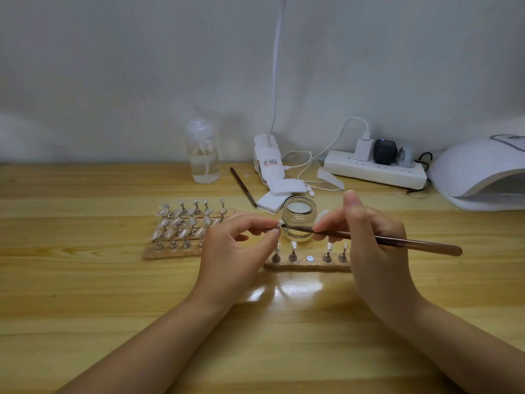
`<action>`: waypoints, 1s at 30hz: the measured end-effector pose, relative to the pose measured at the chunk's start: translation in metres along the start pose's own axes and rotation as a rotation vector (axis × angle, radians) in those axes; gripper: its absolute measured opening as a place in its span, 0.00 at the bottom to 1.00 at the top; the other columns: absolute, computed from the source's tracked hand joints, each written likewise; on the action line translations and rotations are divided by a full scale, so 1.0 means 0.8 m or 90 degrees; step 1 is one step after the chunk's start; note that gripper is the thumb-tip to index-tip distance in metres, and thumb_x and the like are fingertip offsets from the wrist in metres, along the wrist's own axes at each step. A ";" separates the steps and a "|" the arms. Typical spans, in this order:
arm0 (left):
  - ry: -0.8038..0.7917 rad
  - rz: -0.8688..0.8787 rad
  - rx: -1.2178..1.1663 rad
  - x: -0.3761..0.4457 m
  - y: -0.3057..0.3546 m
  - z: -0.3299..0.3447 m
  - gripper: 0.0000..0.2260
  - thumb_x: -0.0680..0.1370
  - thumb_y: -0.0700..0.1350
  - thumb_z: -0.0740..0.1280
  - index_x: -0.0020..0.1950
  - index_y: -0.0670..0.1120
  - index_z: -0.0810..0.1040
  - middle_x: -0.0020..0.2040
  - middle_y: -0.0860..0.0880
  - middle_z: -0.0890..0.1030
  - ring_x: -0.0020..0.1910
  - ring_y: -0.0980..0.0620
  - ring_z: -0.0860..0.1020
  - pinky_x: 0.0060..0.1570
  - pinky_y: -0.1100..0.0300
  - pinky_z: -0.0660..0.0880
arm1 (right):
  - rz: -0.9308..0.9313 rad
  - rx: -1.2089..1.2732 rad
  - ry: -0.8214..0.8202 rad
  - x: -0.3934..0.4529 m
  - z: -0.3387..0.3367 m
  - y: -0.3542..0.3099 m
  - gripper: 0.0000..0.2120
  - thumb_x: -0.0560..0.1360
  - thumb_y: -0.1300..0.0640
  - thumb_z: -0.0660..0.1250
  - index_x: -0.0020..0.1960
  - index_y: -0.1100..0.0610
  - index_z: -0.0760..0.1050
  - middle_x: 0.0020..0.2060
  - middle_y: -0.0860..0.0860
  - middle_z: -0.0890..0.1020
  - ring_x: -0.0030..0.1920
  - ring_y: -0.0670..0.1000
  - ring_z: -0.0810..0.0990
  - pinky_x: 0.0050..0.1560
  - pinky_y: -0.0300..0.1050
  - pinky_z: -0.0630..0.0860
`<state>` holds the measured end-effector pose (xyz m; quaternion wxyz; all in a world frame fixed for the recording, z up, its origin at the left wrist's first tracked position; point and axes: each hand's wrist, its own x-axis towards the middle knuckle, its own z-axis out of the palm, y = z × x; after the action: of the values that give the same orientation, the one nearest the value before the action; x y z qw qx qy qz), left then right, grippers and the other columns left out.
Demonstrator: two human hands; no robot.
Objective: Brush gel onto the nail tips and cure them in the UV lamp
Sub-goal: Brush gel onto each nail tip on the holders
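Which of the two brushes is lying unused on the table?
The dark brush lying behind the glass jar, beside the white pads. The other brush is held in the right hand, touching a nail tip.

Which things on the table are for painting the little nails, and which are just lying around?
For the job:
brush in the right hand
nail tip pinched by the left hand
gel jar
strip of nail stands
UV lamp

Just lying about:
spare brush
pump bottle
power strip
white pads
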<state>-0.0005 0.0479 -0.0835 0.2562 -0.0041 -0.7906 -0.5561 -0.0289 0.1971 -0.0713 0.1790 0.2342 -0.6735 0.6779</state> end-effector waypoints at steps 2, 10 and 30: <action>-0.004 0.001 -0.002 0.000 0.000 -0.001 0.08 0.69 0.40 0.72 0.40 0.55 0.82 0.39 0.57 0.82 0.42 0.60 0.78 0.45 0.62 0.74 | 0.006 0.007 0.018 0.000 -0.001 -0.002 0.20 0.74 0.45 0.56 0.30 0.52 0.78 0.26 0.48 0.81 0.29 0.43 0.79 0.28 0.33 0.72; -0.004 0.014 0.002 0.001 0.000 0.000 0.09 0.69 0.41 0.72 0.40 0.56 0.81 0.40 0.58 0.82 0.42 0.62 0.78 0.45 0.63 0.74 | 0.024 0.001 -0.006 0.001 0.001 -0.003 0.19 0.75 0.49 0.58 0.34 0.57 0.79 0.29 0.49 0.82 0.31 0.41 0.79 0.32 0.29 0.71; -0.005 0.035 -0.009 0.002 -0.005 0.000 0.09 0.70 0.40 0.71 0.42 0.56 0.81 0.40 0.60 0.83 0.43 0.62 0.79 0.45 0.60 0.76 | 0.046 0.057 0.014 -0.004 0.002 -0.006 0.23 0.77 0.51 0.56 0.28 0.56 0.79 0.24 0.50 0.80 0.26 0.45 0.77 0.29 0.33 0.72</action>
<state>-0.0028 0.0459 -0.0865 0.2685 -0.0297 -0.7873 -0.5542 -0.0234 0.1962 -0.0693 0.1512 0.2102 -0.6486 0.7157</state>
